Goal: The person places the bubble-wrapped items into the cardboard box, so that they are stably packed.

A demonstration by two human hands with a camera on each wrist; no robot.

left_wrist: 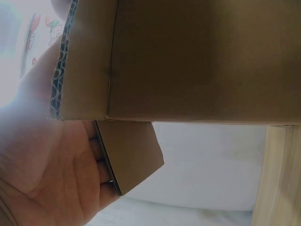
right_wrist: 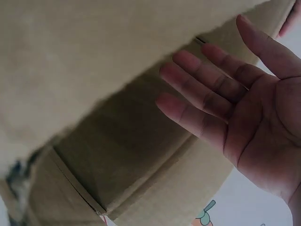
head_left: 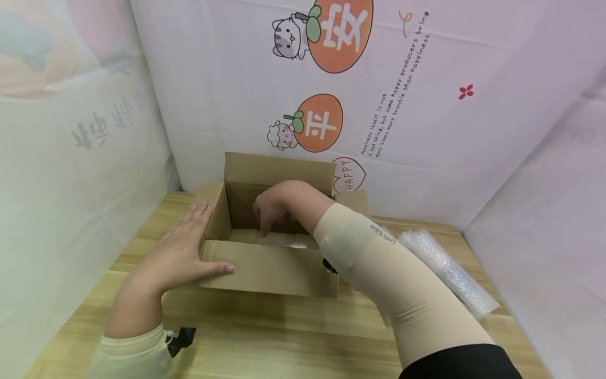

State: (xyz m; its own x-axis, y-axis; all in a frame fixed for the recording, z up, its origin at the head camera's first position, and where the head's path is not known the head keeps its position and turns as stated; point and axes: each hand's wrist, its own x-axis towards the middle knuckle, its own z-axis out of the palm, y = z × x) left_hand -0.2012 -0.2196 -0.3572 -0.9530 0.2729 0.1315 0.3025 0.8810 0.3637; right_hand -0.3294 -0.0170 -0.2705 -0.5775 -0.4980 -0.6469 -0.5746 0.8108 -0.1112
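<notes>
An open cardboard box (head_left: 270,271) stands on the table with its flaps folded outward. In the head view my left hand (head_left: 182,250) rests at its front left corner, the fingers straight along the left flap (left_wrist: 129,155) and the thumb on the front flap. My right hand (head_left: 272,208) reaches down inside the box. The right wrist view shows that hand with relaxed, slightly bent fingers and nothing in the palm. Something shiny and clear (head_left: 298,245) is partly visible low in the box; its kind cannot be made out.
To the right of the box, a sheet of bubble wrap (head_left: 447,271) lies on the wooden table (head_left: 284,337), partly behind the right forearm. White printed sheets (head_left: 426,158) wall in the table at the back and both sides.
</notes>
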